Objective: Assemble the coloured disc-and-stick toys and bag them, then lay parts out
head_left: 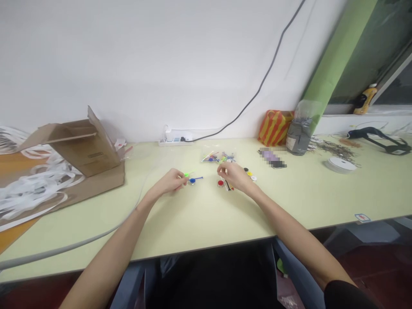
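Head view, one moment. Left hand (170, 182) lay low on the table (206, 214), its grip narrow, with thumb and forefinger pinched on a small green piece (186, 174). Just beside that, touching or nearly so, a blue disc with a thin stem (194, 180) lay flat on the table. Right hand (234, 176) sat a little apart to the right, fingers curled. I could not tell whether that grip held a piece or was merely closed. A red disc (220, 183) lay just at its near side, black, yellow and white discs (250, 174) lay by its knuckles, and a clear bag of coloured pieces (219, 157) sat behind, towards the wall. My judgement: parts this small wanted a fingertip pinch with wrists resting on the table, and the hands brought together low, so anything dropped would land among the loose pieces rather than roll. Room: open table between the hands and the near edge, plenty for the forearms. To the left a grey cable (80, 244) ran along the table and a cardboard box (83, 148) stood well apart; to the right a roll of white tape (339, 165) lay well clear. The near edge was the one to mind — round discs could run off it.
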